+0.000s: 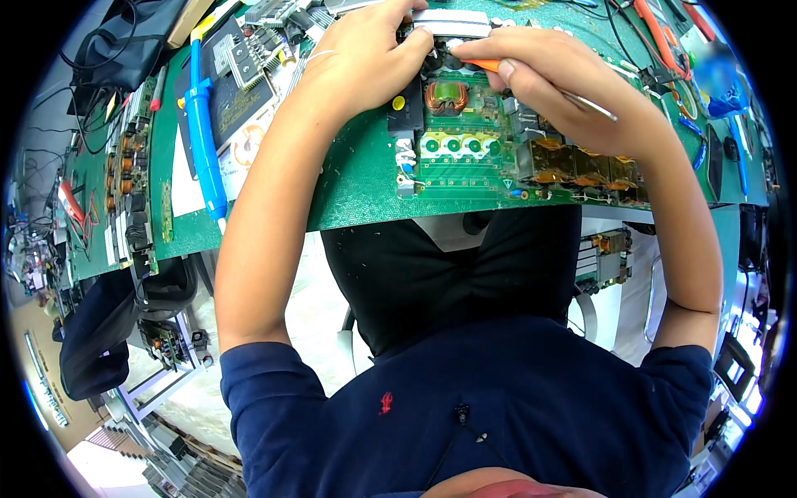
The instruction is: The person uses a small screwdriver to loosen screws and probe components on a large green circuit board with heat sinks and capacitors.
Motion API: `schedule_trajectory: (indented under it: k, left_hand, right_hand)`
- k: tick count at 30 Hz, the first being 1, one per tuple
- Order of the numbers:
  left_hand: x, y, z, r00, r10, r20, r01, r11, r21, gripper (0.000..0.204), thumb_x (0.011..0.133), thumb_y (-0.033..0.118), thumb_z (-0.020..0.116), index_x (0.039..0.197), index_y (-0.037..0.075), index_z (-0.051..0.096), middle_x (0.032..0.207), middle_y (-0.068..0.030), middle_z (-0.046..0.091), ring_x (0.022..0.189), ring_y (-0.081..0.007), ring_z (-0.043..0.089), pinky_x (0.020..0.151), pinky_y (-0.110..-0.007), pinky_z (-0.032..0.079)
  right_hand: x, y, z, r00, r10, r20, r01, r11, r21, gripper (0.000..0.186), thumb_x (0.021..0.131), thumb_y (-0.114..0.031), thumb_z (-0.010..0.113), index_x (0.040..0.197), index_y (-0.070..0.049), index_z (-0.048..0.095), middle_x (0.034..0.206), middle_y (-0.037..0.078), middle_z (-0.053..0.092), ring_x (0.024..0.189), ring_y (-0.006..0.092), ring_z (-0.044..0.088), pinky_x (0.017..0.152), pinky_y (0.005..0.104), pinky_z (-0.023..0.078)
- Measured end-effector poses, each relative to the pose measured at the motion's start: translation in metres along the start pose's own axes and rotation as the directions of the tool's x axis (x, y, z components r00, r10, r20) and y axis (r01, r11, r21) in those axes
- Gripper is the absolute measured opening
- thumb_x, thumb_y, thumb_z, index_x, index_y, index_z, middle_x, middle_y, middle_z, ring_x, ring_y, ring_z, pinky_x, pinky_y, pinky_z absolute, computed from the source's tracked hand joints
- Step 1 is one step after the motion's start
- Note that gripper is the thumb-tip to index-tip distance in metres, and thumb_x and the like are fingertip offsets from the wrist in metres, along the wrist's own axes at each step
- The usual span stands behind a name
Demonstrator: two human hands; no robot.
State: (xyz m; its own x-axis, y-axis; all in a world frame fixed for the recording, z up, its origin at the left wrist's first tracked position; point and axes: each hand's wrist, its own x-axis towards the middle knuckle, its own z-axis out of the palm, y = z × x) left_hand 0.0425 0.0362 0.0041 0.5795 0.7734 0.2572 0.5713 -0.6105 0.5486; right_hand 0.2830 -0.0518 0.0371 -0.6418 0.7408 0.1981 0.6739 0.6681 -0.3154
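Note:
A green circuit board (pixel 461 178) lies on the bench in front of me. It carries a copper-wound coil (pixel 447 97), a row of round white-ringed pads and dark parts. My left hand (pixel 369 54) grips the board's far left part, its thumb by the end of a silver-white bar (pixel 452 23); some of its fingertips are hidden. My right hand (pixel 556 83) is closed around a slim tool with an orange handle (pixel 481 64). The tool's metal shaft sticks out past the palm toward the lower right. The index fingertip rests near dark round parts below the bar.
A long blue pen-shaped tool (pixel 203 133) lies left of my left forearm, over white paper. Heatsinks (pixel 237 62) and other boards (pixel 129 191) crowd the left side. Yellow-wrapped transformers (pixel 573 166) sit right of the board. Cables and orange-handled tools (pixel 656 37) lie at far right.

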Motion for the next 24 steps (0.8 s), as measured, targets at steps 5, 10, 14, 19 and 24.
schedule_trajectory:
  k: [5,10,14,19,24]
  left_hand:
    - [0.0,0.004,0.005,0.999,0.034,-0.025,-0.034,0.999,0.016,0.04,0.099,0.031,0.06,0.124,-0.001,0.06,0.11,-0.0299,0.068,0.108,-0.0459,0.065,0.094,-0.049,0.051]
    - [-0.002,0.003,0.002,0.999,0.046,-0.021,-0.045,0.999,0.015,0.041,0.097,0.03,0.061,0.124,-0.001,0.061,0.109,-0.0294,0.069,0.107,-0.0456,0.066,0.092,-0.048,0.051]
    - [-0.002,0.003,-0.001,1.0,0.005,0.009,-0.005,0.999,-0.037,0.041,0.094,0.028,0.062,0.123,-0.002,0.061,0.105,-0.029,0.069,0.104,-0.0452,0.067,0.091,-0.048,0.052]
    - [-0.001,0.004,0.002,1.0,0.022,-0.013,-0.022,0.999,-0.028,0.042,0.091,0.027,0.062,0.121,-0.002,0.062,0.105,-0.0289,0.069,0.103,-0.045,0.067,0.091,-0.047,0.052]
    - [0.0,0.007,0.001,1.0,-0.023,-0.001,0.023,0.999,-0.023,0.041,0.089,0.024,0.06,0.122,-0.001,0.063,0.105,-0.0295,0.069,0.103,-0.0453,0.067,0.091,-0.047,0.052]
  right_hand:
    - [-0.006,-0.007,0.016,0.982,-0.13,-0.138,0.124,0.991,-0.051,0.038,0.102,-0.008,0.051,0.139,-0.001,0.06,0.122,0.018,0.066,0.113,0.0367,0.062,0.1,0.0438,0.047]
    - [-0.007,0.0,0.013,0.993,-0.087,-0.081,0.086,0.996,-0.016,0.04,0.101,-0.008,0.052,0.14,-0.002,0.06,0.127,0.017,0.066,0.115,0.0356,0.061,0.101,0.043,0.047]
    - [-0.005,0.005,-0.001,0.988,-0.147,-0.054,0.147,0.989,-0.014,0.037,0.104,-0.006,0.051,0.139,-0.004,0.063,0.119,0.012,0.069,0.103,0.0275,0.065,0.099,0.0395,0.046]
    - [-0.003,0.009,-0.003,0.986,-0.159,-0.04,0.159,0.987,-0.011,0.038,0.105,-0.003,0.047,0.139,-0.004,0.064,0.116,0.011,0.069,0.096,0.0252,0.065,0.095,0.0376,0.048]
    - [0.005,0.018,-0.004,0.996,-0.089,0.001,0.087,0.976,0.198,0.037,0.105,-0.009,0.047,0.137,-0.001,0.064,0.111,0.014,0.069,0.092,0.0264,0.065,0.087,0.0362,0.051]
